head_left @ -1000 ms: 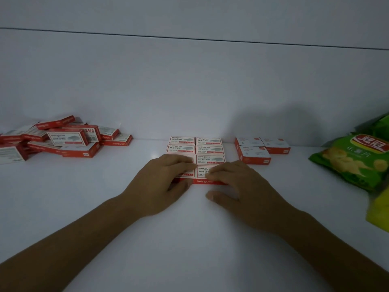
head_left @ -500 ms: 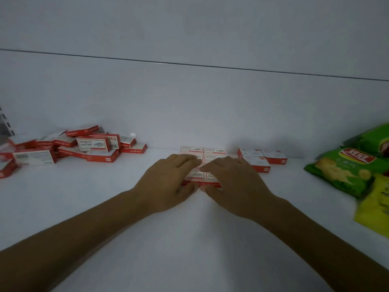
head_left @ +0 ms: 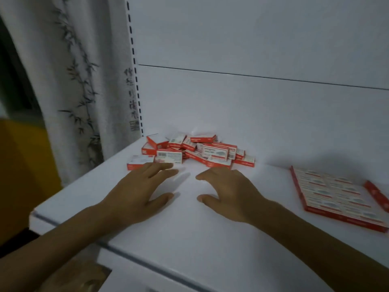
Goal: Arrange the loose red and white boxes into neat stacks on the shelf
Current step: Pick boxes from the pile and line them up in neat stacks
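Observation:
A loose heap of small red and white boxes lies at the back left of the white shelf. To the right sits a flat block of the same boxes laid edge to edge, with one more box beside it. My left hand hovers palm down, fingers spread, its fingertips just short of the nearest boxes in the heap. My right hand is alongside it, also spread and empty, just in front of the heap.
The shelf's back panel rises behind the boxes, with a slotted upright at its left end. A pale curtain with a bamboo print hangs past the shelf's left edge, and a yellow surface lies beyond it.
Both hands have left the laid-out block of boxes and moved left to the loose heap. My view has swung left, so the block now lies at the right and the snack bags are out of sight.

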Motion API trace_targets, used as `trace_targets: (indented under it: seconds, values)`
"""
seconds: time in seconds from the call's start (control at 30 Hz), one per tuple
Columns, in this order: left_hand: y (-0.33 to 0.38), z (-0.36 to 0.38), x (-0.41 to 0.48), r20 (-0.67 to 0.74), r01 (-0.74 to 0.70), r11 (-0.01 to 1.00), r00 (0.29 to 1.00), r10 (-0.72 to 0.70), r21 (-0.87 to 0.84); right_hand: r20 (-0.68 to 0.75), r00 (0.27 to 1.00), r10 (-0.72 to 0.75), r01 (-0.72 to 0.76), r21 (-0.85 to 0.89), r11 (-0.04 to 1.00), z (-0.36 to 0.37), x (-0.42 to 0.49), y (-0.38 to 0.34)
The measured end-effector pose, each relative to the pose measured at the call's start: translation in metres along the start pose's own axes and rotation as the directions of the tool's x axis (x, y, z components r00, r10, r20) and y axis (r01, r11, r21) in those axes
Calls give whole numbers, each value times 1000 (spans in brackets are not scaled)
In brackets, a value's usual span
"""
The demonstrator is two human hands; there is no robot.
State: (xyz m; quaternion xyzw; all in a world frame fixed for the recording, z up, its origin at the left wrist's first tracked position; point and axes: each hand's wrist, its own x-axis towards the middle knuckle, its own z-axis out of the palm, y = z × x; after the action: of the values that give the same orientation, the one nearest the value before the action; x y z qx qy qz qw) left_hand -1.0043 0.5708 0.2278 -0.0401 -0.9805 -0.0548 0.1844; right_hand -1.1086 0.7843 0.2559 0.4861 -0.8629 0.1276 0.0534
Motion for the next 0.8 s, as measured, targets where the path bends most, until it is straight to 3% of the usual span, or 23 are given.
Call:
trace_targets:
  seconds: [0.17,0.3,0.47,0.67,0.8]
  values:
    - [-69,-18,-44,-31,80,994,996,-82,-78,92,994,-56,56,1,998,25,74,-57]
    - [-95,-21,-48,-95,107,988,988,-118,-109,-29,996,-85,83,-39,996,47,118,-89]
    - [-111,-12,-41,-99,120,982,986,-135,-145,-203,972,-120,135,59,989,69,119,-98]
    - [-117,-9,-40,-71,73,985,994,-85,-158,-297,954,-41,124,267,956,67,99,-81]
    - [-116,-7,-41,-34,46,981,998,-53,-186,-171,982,79,-14,351,936,79,102,-77]
